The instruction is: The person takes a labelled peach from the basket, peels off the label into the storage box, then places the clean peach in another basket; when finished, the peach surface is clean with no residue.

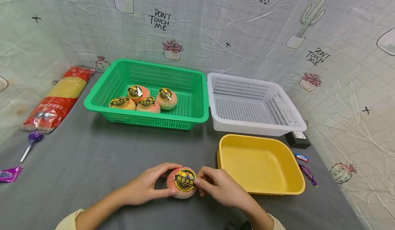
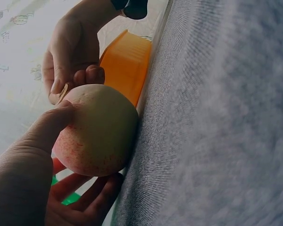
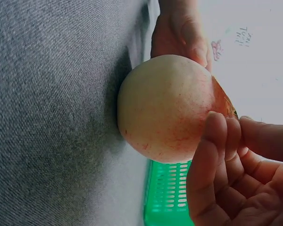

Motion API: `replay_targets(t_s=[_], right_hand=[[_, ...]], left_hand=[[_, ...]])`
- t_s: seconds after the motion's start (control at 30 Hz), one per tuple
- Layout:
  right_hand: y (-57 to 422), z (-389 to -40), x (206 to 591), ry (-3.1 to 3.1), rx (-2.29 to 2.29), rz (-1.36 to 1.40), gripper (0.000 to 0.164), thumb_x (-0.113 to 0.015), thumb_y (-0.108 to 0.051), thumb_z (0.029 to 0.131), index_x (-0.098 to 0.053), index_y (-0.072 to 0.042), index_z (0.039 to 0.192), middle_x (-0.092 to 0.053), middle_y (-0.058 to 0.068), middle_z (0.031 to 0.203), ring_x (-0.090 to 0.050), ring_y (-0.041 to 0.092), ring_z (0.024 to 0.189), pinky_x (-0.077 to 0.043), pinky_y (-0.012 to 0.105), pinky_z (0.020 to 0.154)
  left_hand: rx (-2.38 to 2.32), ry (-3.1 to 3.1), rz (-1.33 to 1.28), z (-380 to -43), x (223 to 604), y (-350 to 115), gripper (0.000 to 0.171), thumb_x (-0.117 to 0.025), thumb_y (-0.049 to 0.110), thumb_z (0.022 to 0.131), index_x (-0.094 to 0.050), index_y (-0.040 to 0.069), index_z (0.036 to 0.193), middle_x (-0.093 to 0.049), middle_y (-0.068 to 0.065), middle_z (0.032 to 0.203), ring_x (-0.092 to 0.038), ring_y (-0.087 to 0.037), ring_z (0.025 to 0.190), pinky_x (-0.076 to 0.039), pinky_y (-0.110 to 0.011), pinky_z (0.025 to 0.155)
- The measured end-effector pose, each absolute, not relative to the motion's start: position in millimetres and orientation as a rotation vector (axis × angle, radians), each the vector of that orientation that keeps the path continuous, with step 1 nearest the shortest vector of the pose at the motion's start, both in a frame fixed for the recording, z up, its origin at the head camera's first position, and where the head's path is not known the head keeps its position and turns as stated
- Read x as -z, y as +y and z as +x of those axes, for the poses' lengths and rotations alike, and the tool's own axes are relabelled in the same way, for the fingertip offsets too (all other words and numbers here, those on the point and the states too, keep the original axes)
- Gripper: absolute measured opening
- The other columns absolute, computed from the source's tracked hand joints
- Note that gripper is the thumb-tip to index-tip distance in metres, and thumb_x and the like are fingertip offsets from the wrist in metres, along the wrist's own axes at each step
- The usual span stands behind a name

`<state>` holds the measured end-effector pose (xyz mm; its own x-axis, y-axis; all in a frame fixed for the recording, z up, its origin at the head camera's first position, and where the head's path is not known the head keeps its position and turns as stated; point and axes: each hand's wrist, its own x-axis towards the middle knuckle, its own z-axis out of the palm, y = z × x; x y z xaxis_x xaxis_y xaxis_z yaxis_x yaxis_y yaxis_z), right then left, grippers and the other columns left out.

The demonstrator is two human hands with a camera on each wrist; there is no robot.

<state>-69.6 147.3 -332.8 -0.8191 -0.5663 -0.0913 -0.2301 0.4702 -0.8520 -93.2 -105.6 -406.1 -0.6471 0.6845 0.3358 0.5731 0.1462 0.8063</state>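
Note:
A pinkish peach point(image 1: 184, 195) sits on the grey cloth near the front edge. My left hand point(image 1: 149, 186) holds its left side, thumb in front and fingers behind. Across the top of the fruit is a round black-and-gold sticker point(image 1: 183, 179). The right hand point(image 1: 220, 187) pinches the sticker's right edge between thumb and index finger. In the right wrist view that edge of the sticker point(image 3: 224, 99) stands lifted off the skin. From the left wrist view, the pale underside of the peach point(image 2: 104, 127) shows, resting on the cloth.
A green basket point(image 1: 154, 120) with several stickered peaches point(image 1: 168, 103) stands at the back. Right of it are a white basket point(image 1: 247, 127) and a yellow tray point(image 1: 259, 168). A red-yellow packet point(image 1: 58, 99), a lollipop point(image 1: 34, 137) and wrapped candies point(image 1: 308, 175) lie at the sides.

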Motion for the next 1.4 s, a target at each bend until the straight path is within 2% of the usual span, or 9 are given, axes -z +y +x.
replay_targets(t_s=[0.27, 0.4, 0.57, 0.73, 0.87, 1.07, 1.2, 1.4], right_hand=[[149.5, -70.1, 327.4, 2.349, 1.329, -0.715, 0.017, -0.057, -0.021, 0.096, -0.060, -0.008, 0.085, -0.059, -0.006, 0.068, -0.059, 0.015, 0.062, -0.045, 0.022, 0.054], [159.8, -71.9, 319.0, 2.385, 1.389, -0.712, 0.019, -0.057, -0.020, 0.097, -0.060, -0.005, 0.085, -0.060, -0.003, 0.068, -0.060, 0.017, 0.062, -0.047, 0.025, 0.054], [187.2, -76.2, 311.5, 2.408, 1.467, -0.612, 0.018, -0.055, -0.017, 0.098, -0.058, -0.002, 0.087, -0.060, 0.004, 0.072, -0.059, 0.021, 0.066, -0.052, 0.031, 0.061], [222.4, -79.0, 311.8, 2.482, 1.461, -0.567, 0.016, -0.050, -0.013, 0.100, -0.054, 0.000, 0.090, -0.059, 0.008, 0.074, -0.061, 0.021, 0.068, -0.054, 0.031, 0.066], [248.2, -81.1, 316.7, 2.526, 1.405, -0.565, 0.017, -0.049, -0.010, 0.100, -0.054, 0.002, 0.089, -0.060, 0.007, 0.074, -0.060, 0.021, 0.067, -0.053, 0.030, 0.064], [269.2, -86.9, 328.6, 2.515, 1.203, -0.527, 0.017, -0.050, -0.012, 0.099, -0.056, -0.001, 0.087, -0.058, 0.003, 0.072, -0.055, 0.018, 0.064, -0.049, 0.028, 0.061], [268.7, -91.0, 335.4, 2.512, 1.030, -0.517, 0.019, -0.054, -0.016, 0.098, -0.057, -0.006, 0.082, -0.055, 0.000, 0.068, -0.051, 0.014, 0.062, -0.043, 0.025, 0.058], [261.4, -95.3, 341.5, 2.604, 0.858, -0.455, 0.019, -0.060, -0.018, 0.094, -0.058, -0.008, 0.078, -0.050, -0.003, 0.062, -0.046, 0.011, 0.057, -0.038, 0.024, 0.055]], left_hand=[[-1.556, 2.258, 1.281, -94.4, 404.2, -106.5, 0.050, -0.067, 0.022, 0.090, -0.046, 0.018, 0.135, -0.055, 0.005, 0.125, -0.057, -0.012, 0.104, -0.046, -0.028, 0.088], [-1.554, 2.255, 1.246, -93.9, 403.2, -108.1, 0.050, -0.067, 0.022, 0.090, -0.046, 0.018, 0.135, -0.054, 0.004, 0.126, -0.058, -0.012, 0.104, -0.047, -0.028, 0.087], [-1.549, 2.253, 1.184, -92.0, 401.3, -110.4, 0.050, -0.067, 0.023, 0.090, -0.046, 0.018, 0.135, -0.053, 0.002, 0.128, -0.058, -0.012, 0.104, -0.046, -0.028, 0.089], [-1.544, 2.248, 1.156, -90.6, 400.8, -110.4, 0.050, -0.067, 0.024, 0.090, -0.046, 0.019, 0.135, -0.053, 0.003, 0.128, -0.058, -0.012, 0.103, -0.046, -0.028, 0.089], [-1.550, 2.245, 1.172, -90.5, 402.1, -110.1, 0.050, -0.067, 0.023, 0.090, -0.046, 0.019, 0.135, -0.053, 0.003, 0.128, -0.058, -0.012, 0.103, -0.045, -0.027, 0.090], [-1.558, 2.231, 1.172, -92.0, 403.1, -109.9, 0.050, -0.067, 0.023, 0.090, -0.046, 0.019, 0.135, -0.053, 0.003, 0.129, -0.059, -0.013, 0.103, -0.046, -0.028, 0.090], [-1.554, 2.218, 1.161, -92.7, 403.9, -109.4, 0.050, -0.067, 0.024, 0.091, -0.045, 0.021, 0.136, -0.052, 0.005, 0.129, -0.059, -0.013, 0.104, -0.045, -0.028, 0.090], [-1.556, 2.191, 1.171, -93.6, 404.1, -107.0, 0.049, -0.066, 0.023, 0.092, -0.045, 0.018, 0.136, -0.052, 0.003, 0.129, -0.058, -0.013, 0.104, -0.045, -0.028, 0.091]])
